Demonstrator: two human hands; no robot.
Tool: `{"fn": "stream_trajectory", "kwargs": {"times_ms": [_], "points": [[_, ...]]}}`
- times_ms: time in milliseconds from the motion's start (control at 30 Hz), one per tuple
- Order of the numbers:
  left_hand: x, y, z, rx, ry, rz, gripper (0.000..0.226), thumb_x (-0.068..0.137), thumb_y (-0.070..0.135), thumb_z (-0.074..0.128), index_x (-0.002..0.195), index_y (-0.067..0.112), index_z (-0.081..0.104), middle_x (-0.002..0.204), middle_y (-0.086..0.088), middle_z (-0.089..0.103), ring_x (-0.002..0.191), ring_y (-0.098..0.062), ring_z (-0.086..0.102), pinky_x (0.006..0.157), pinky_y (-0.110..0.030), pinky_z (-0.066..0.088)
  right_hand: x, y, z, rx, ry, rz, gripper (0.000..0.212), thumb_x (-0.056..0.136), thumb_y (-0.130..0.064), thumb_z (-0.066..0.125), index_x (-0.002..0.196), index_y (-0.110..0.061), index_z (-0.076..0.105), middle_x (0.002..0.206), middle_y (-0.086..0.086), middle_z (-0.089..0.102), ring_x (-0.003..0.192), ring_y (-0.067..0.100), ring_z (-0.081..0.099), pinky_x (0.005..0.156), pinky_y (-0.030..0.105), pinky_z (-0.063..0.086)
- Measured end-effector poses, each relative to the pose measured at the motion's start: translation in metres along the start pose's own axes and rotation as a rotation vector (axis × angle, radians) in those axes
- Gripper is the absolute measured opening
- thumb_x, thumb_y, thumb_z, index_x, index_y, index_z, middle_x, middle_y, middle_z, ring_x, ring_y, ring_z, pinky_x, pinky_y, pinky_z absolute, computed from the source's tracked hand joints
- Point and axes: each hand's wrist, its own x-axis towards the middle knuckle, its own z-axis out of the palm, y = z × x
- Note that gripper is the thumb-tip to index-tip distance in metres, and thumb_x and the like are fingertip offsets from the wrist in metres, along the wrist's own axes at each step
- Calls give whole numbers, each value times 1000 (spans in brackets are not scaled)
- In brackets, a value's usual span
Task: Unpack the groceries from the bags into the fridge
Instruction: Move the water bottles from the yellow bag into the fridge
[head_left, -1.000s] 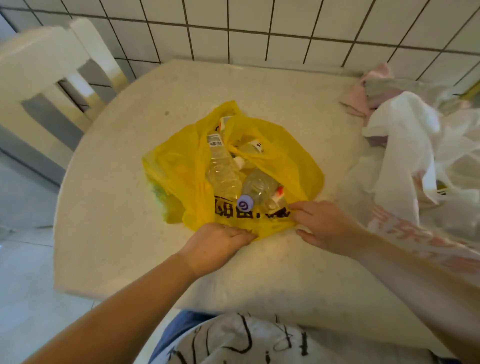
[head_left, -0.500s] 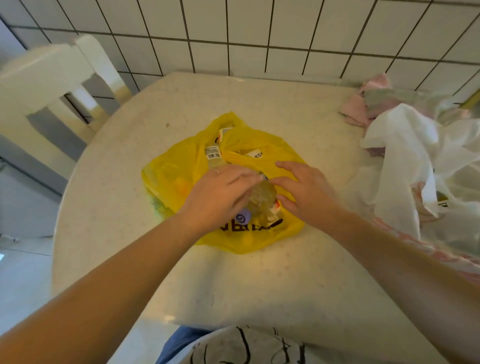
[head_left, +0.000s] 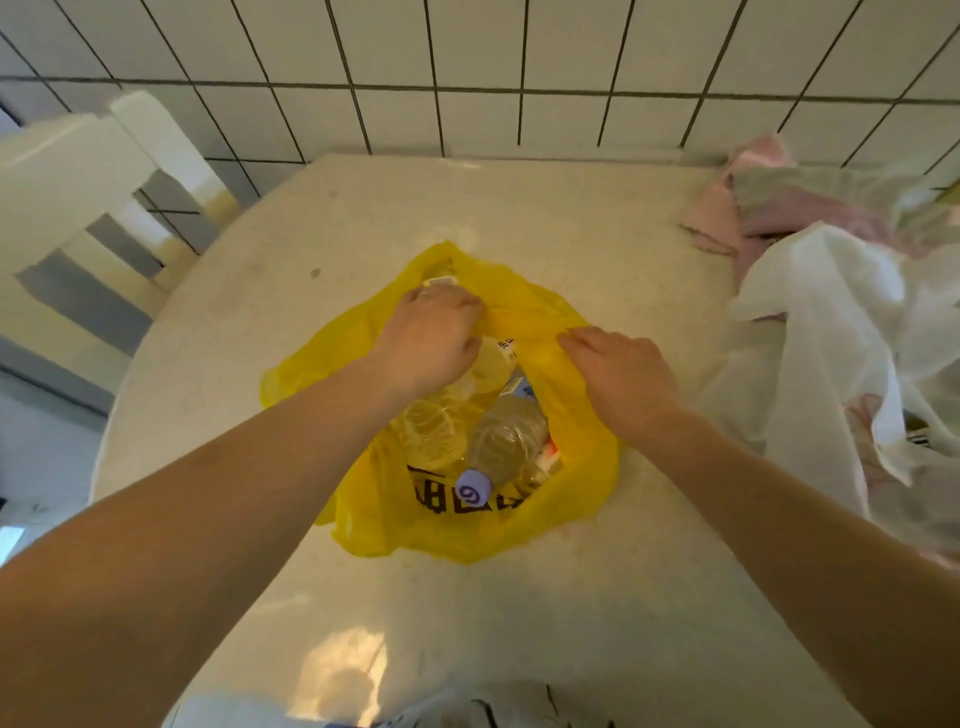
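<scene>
An open yellow plastic bag (head_left: 576, 467) lies in the middle of the pale table (head_left: 571, 623). Inside it lie clear plastic bottles. One with a purple cap (head_left: 506, 441) points toward me, and a second clear bottle (head_left: 431, 431) lies to its left, with its labelled end showing past my knuckles. My left hand (head_left: 431, 338) reaches into the bag with its fingers curled over that second bottle. My right hand (head_left: 618, 374) rests with straight fingers on the bag's right flap, holding it down. Small packets at the bag's bottom are mostly hidden.
A white plastic bag (head_left: 841, 338) and pink cloth (head_left: 737, 208) lie heaped at the table's right. A white chair (head_left: 78, 197) stands at the left. A tiled wall (head_left: 467, 78) runs behind the table.
Both hands moved from the bag's near edge to its far part. The left hand went over the bottles to the far bottle. The right hand shifted onto the right flap.
</scene>
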Motion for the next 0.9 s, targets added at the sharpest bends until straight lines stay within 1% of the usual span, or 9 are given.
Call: {"fn": "stream_trajectory", "kwargs": {"times_ms": [67, 167, 333, 400, 533, 667, 767, 833, 900], "points": [[17, 10, 2, -13, -31, 41, 51, 92, 30, 49, 141, 22, 38, 145, -1, 40, 136, -25, 30, 110, -43, 27, -3, 13, 4, 25, 15, 96, 56, 83, 2, 54, 137, -9, 44, 144, 11, 42, 103, 36, 60, 80, 45, 46], [43, 27, 8, -49, -129, 101, 54, 95, 29, 46, 146, 29, 27, 154, 1, 25, 141, -25, 23, 110, -43, 28, -8, 35, 7, -25, -160, 271, 57, 95, -9, 37, 148, -16, 17, 157, 1, 13, 124, 28, 45, 92, 39, 39], [73, 59, 24, -60, -248, 281, 56, 100, 35, 33, 149, 31, 6, 159, 1, 6, 144, -22, 15, 113, -49, 21, -20, 57, 16, -53, -209, 352, 55, 96, -10, 32, 148, -12, 13, 157, 5, 10, 126, 30, 43, 94, 42, 40], [80, 71, 31, -35, -310, 311, 54, 100, 38, 28, 149, 32, 8, 158, 3, 9, 144, -20, 14, 113, -52, 17, -21, 59, 23, -54, -248, 361, 53, 97, -10, 32, 147, -12, 14, 157, 5, 10, 125, 32, 44, 92, 43, 41], [91, 83, 36, 59, -433, 354, 47, 100, 42, 26, 145, 29, 29, 153, 3, 28, 141, -20, 23, 112, -54, 16, -21, 63, 30, -18, -313, 360, 51, 98, -13, 33, 146, -14, 19, 158, 4, 6, 128, 32, 38, 95, 42, 39], [87, 64, 31, -163, -320, 305, 45, 98, 41, 38, 140, 25, 41, 144, -1, 43, 133, -23, 37, 108, -43, 30, -12, 56, 17, 56, -65, 305, 40, 95, -18, 38, 135, -18, 44, 156, 9, 17, 132, 34, 32, 99, 43, 36], [73, 41, 16, -292, -285, 214, 44, 96, 36, 45, 137, 21, 45, 140, -3, 48, 129, -22, 42, 103, -34, 34, 1, 40, 7, 132, 214, 86, 39, 81, -16, 39, 109, -13, 65, 137, 18, 49, 116, 39, 54, 85, 48, 48], [58, 23, 7, -336, -248, 148, 42, 96, 34, 47, 136, 21, 48, 139, -3, 49, 128, -20, 43, 102, -31, 33, 8, 26, 2, 148, 292, -63, 36, 79, -13, 43, 106, -15, 67, 132, 17, 53, 113, 38, 56, 83, 48, 51], [41, 6, 1, -377, -184, 59, 40, 95, 35, 49, 133, 23, 50, 136, -1, 52, 125, -19, 46, 98, -30, 35, 12, 12, -2, 177, 343, -167, 35, 79, -7, 49, 109, -16, 64, 135, 17, 51, 120, 37, 52, 88, 49, 49]]}}
